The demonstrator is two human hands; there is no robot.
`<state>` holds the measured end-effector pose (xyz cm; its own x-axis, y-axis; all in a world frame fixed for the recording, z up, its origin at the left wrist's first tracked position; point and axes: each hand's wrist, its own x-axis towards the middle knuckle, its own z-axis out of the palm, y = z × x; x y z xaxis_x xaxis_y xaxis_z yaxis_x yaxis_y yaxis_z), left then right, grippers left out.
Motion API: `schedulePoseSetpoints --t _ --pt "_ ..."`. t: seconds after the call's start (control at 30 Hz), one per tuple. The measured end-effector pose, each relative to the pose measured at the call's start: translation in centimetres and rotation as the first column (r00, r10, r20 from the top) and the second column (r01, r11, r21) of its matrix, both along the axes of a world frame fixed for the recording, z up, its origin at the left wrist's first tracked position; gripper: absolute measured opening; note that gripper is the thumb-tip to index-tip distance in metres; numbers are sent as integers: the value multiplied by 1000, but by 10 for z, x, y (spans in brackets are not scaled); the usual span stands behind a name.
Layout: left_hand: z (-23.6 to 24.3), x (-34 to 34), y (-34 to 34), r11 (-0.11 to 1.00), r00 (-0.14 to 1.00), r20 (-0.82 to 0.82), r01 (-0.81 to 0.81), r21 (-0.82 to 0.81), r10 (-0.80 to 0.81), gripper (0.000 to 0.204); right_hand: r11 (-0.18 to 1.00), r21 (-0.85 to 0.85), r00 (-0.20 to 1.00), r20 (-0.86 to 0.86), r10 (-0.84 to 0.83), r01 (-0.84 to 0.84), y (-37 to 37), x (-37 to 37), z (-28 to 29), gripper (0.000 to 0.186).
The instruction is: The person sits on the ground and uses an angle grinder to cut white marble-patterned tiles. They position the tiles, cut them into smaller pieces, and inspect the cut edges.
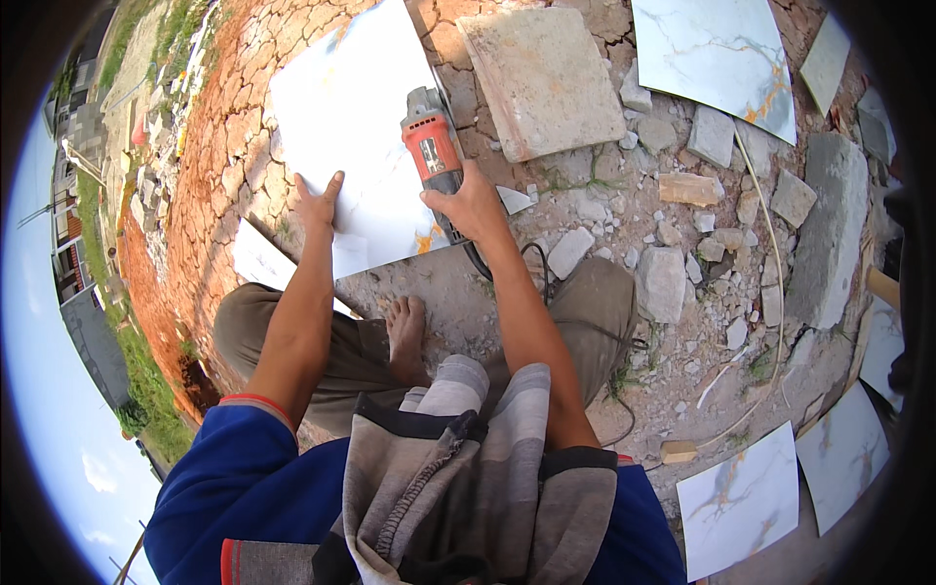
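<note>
While broken stones point(663, 278) and rubble crowd the ground to the right, a rough concrete slab point(541, 78) lies just beyond the white marble-patterned tile point(351, 127), and more such tiles point(738, 499) rest by the lower right. A bare foot point(407, 336) sits near the tile's near edge. Most of the red angle grinder point(434, 156) shows, but its disc is hidden under the body, and its black cord point(531, 258) runs behind the wrist. Fingers of the right hand point(472, 207) are wrapped tight around the grinder's handle; the left hand point(319, 202) presses flat, fingers spread, on the tile's near edge.
</note>
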<state>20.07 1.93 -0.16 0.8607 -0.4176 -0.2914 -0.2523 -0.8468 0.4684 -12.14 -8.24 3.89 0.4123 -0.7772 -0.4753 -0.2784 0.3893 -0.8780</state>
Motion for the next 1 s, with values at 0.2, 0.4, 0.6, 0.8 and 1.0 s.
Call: schedulePoseSetpoints --t 0.2,0.4,0.6,0.8,1.0 --pt "-1 1 1 1000 1000 14 -7 -15 8 133 1000 12 1000 11 -17 16 16 -10 2 68" --pt "-9 7 1 999 1000 1 -6 -48 6 132 999 43 1000 3 2 -2 32 -22 2 68" --pt "-14 13 4 998 1000 -5 1 -61 -1 133 999 46 1000 -5 -12 12 52 -33 3 66" --pt "-22 21 6 1000 1000 13 7 -29 -6 134 998 51 1000 7 -22 22 69 -44 5 64" --pt "-24 21 6 997 1000 -4 5 -75 -6 136 996 82 1000 6 -27 27 84 -53 10 66"
